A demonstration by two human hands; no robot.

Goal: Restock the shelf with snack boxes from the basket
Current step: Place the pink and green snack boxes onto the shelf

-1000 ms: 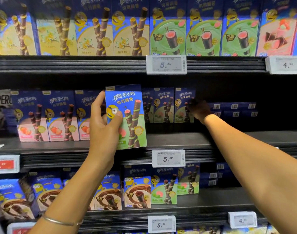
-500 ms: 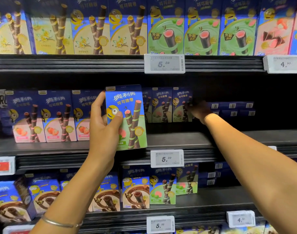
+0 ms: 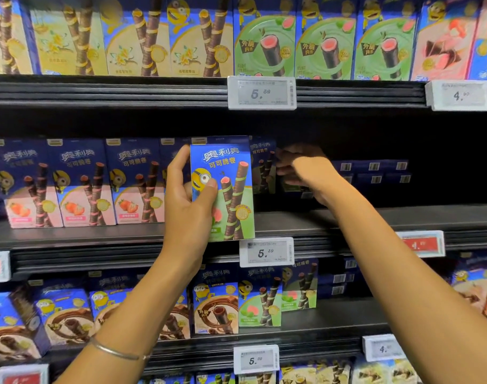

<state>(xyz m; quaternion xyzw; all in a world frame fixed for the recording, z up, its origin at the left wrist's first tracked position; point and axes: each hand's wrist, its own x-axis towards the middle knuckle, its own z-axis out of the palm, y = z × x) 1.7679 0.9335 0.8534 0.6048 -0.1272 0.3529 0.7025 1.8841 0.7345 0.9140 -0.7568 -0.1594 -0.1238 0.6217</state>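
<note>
Supermarket shelving is filling the view, dark boards stacked with wafer-roll boxes. Your left hand (image 3: 187, 209) is gripping one green wafer-roll box (image 3: 228, 195) upright, thumb across its face and fingers behind. It is sitting at the front edge of the middle shelf (image 3: 403, 217), just right of the strawberry boxes (image 3: 81, 184).

Your right hand (image 3: 306, 173) is reaching toward the shelf's back, fingers curled beside a rear green box (image 3: 261, 164). Whether it is pinching anything, cannot tell.

Judgement: you are making room. Try squaring the rear boxes first, then sliding the held box in upright, label out, flush with the strawberry row.

Counts:
- one box in hand
- three strawberry boxes showing fully, a fourth half hidden
- at least five flat boxes (image 3: 374, 166) showing barcodes toward the right end
- three 5.39 price tags (image 3: 266, 252)

No basket is showing.
</note>
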